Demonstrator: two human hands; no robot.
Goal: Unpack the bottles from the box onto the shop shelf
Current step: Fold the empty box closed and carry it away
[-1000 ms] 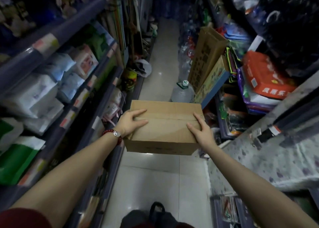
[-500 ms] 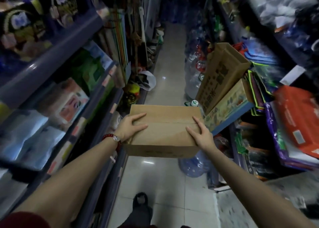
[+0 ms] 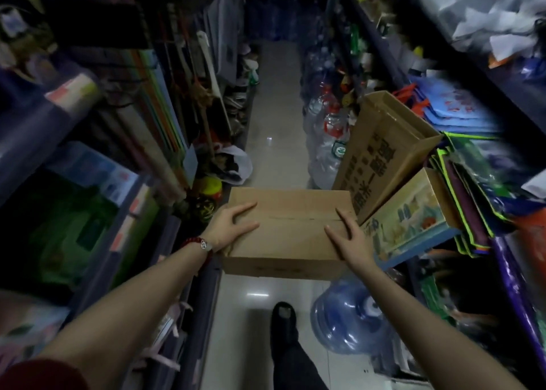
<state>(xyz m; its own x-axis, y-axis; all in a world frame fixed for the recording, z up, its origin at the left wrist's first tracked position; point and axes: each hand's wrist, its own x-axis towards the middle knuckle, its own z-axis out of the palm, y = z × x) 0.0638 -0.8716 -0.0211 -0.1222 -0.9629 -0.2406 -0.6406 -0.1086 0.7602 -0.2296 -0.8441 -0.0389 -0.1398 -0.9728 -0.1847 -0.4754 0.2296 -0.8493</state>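
While the aisle floor (image 3: 274, 117) runs up the middle of the frame, shelves (image 3: 44, 123) crowd the left side and more shelves (image 3: 484, 73) fill the right, both packed with goods too blurred to name. Low in the centre of the frame sits the closed cardboard box (image 3: 291, 233), held in the air above the tiled floor, its top flaps shut along a seam. At the right centre, an open printed carton (image 3: 381, 153) leans out from the right shelves, its lower corner just beside the box. A large blue water jug (image 3: 348, 321) lies on the floor at the lower right, below the box, and clear water jugs (image 3: 328, 141) stand along the right edge of the aisle higher in the frame. The left hand (image 3: 233, 227) presses the box's left side, fingers spread straight over the top; this grip is flat, not curled. The right hand (image 3: 348, 239) presses the right side the same way. A dark shoe (image 3: 283, 318) shows at the bottom centre. A red bead bracelet (image 3: 198, 243) circles the left wrist.
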